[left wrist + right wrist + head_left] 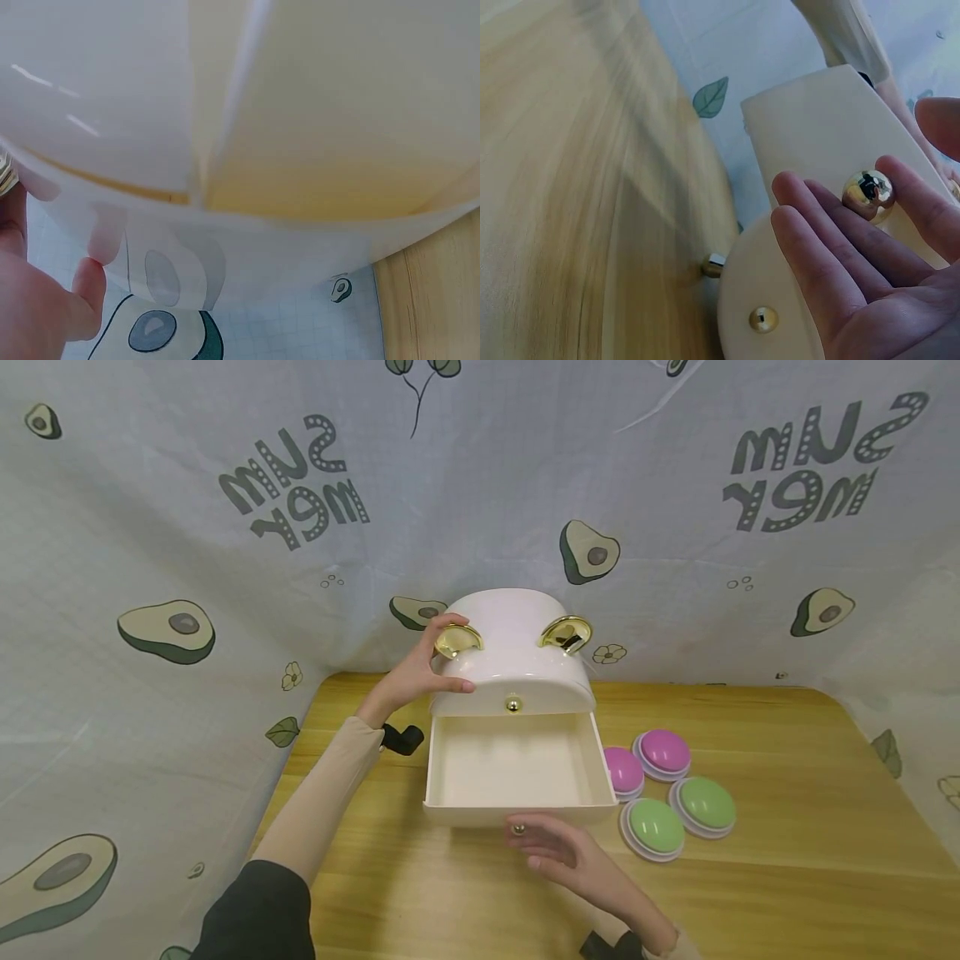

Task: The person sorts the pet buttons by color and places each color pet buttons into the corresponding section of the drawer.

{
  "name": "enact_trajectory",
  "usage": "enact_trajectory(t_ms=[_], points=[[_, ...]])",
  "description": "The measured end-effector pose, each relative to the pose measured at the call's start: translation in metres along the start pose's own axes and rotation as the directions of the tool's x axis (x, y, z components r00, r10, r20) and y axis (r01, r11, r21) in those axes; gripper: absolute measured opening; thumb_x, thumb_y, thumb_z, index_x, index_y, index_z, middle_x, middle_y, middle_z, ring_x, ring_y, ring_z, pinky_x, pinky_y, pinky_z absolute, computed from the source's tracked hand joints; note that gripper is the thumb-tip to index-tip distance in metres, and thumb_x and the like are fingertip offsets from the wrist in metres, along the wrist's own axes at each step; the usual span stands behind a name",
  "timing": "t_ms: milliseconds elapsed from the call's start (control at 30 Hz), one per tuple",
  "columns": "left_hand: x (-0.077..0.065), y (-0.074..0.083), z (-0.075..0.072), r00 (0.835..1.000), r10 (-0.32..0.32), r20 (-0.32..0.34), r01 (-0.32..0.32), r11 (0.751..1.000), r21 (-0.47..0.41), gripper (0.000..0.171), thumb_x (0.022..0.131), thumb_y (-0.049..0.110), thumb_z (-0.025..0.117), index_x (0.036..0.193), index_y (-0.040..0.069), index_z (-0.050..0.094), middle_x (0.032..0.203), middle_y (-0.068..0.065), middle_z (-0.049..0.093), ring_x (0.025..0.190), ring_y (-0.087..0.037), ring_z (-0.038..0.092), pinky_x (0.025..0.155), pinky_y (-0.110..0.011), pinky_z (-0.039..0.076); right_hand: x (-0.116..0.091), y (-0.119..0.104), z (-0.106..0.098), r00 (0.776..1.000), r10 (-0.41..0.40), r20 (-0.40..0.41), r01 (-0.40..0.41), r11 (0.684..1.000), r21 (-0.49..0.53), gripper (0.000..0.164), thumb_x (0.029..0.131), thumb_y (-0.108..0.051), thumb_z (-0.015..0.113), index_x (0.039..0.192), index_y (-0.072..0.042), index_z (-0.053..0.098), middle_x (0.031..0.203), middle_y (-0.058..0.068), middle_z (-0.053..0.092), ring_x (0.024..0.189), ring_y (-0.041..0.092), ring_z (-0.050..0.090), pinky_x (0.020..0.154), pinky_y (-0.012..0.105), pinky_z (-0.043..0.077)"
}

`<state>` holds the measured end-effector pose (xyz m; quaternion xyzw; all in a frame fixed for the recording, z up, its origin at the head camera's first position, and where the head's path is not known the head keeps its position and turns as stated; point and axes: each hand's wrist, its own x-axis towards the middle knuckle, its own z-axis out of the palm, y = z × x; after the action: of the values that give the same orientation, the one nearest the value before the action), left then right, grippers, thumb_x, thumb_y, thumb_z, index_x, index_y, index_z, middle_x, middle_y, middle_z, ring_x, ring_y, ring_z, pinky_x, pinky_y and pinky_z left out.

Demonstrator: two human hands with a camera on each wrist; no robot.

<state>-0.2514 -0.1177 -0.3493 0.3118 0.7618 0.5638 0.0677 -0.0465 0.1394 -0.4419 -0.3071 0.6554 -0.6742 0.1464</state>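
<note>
The left hand [417, 672], spread wide, touches the white drawer box [510, 652]. The right hand [573, 857], fingers loosely extended, straddles the gold drawer knob [518, 829].

We've got the box [510, 627] toward the back of the table [787, 793], the cloth [480, 510] behind it, its drawer [465, 816] jutting out front! We find the left hand [416, 677] on the box's left side, the right hand [573, 862] before the drawer, knob [517, 829] between its fingers [924, 204], and four buttons [656, 825] clustered on the table, right of the drawer!
</note>
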Motion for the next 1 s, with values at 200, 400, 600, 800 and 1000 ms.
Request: enact_trajectory(t_ms=[200, 400, 600, 800, 1000], points=[[-0.0010, 0.0006, 0.0001, 1.000, -0.001, 0.000, 0.001, 1.000, -0.005, 0.085, 0.073, 0.004, 0.082, 0.138, 0.021, 0.030, 0.147, -0.004, 0.021, 0.136, -0.019, 0.021, 0.109, -0.053, 0.013, -0.0003, -0.0004, 0.0017, 1.000, 0.001, 0.003, -0.001, 1.000, 0.007, 0.045, 0.093, 0.012, 0.047, 0.137, 0.007, 0.042, 0.132, 0.024, 0.050, 0.118, 0.029, 0.054, 0.096, 0.042, 0.044], [-0.0014, 0.0016, 0.0005, 1.000, -0.002, -0.001, 0.002, 1.000, 0.000, 0.086, 0.073, 0.004, 0.082, 0.138, 0.021, 0.030, 0.148, -0.003, 0.021, 0.136, -0.019, 0.020, 0.109, -0.053, 0.013, -0.0019, -0.0009, 0.0036, 1.000, 0.013, -0.006, -0.013, 1.000, 0.016, 0.045, 0.093, 0.011, 0.047, 0.138, 0.007, 0.041, 0.131, 0.036, 0.043, 0.119, 0.032, 0.053, 0.096, 0.040, 0.044], [-0.0013, 0.0011, 0.0005, 1.000, -0.005, -0.004, 0.005, 1.000, 0.001, 0.086, 0.073, 0.003, 0.082, 0.138, 0.021, 0.030, 0.149, -0.003, 0.020, 0.137, -0.018, 0.020, 0.110, -0.052, 0.013, -0.0023, -0.0009, 0.0051, 1.000, 0.015, -0.002, -0.015, 0.999, 0.033, 0.044, 0.095, 0.007, 0.048, 0.138, 0.006, 0.040, 0.134, 0.031, 0.044, 0.119, 0.031, 0.053, 0.096, 0.036, 0.044], [-0.0010, 0.0000, 0.0007, 1.000, 0.008, -0.005, -0.008, 1.000, -0.008, 0.085, 0.073, 0.002, 0.081, 0.138, 0.020, 0.030, 0.147, -0.003, 0.022, 0.136, -0.019, 0.022, 0.110, -0.051, 0.013, -0.0024, 0.0003, 0.0066, 1.000, -0.002, -0.001, 0.002, 1.000, 0.029, 0.043, 0.096, 0.007, 0.047, 0.138, 0.007, 0.040, 0.134, 0.035, 0.042, 0.120, 0.027, 0.052, 0.097, 0.036, 0.043], [-0.0012, -0.0007, 0.0017, 1.000, 0.024, -0.006, -0.024, 1.000, -0.013, 0.084, 0.074, 0.002, 0.081, 0.138, 0.019, 0.030, 0.145, -0.004, 0.025, 0.134, -0.019, 0.023, 0.110, -0.050, 0.014, -0.0034, -0.0008, 0.0084, 1.000, 0.014, -0.008, -0.014, 1.000, 0.028, 0.043, 0.096, 0.006, 0.047, 0.139, 0.006, 0.040, 0.134, 0.031, 0.043, 0.121, 0.021, 0.052, 0.098, 0.038, 0.042]])
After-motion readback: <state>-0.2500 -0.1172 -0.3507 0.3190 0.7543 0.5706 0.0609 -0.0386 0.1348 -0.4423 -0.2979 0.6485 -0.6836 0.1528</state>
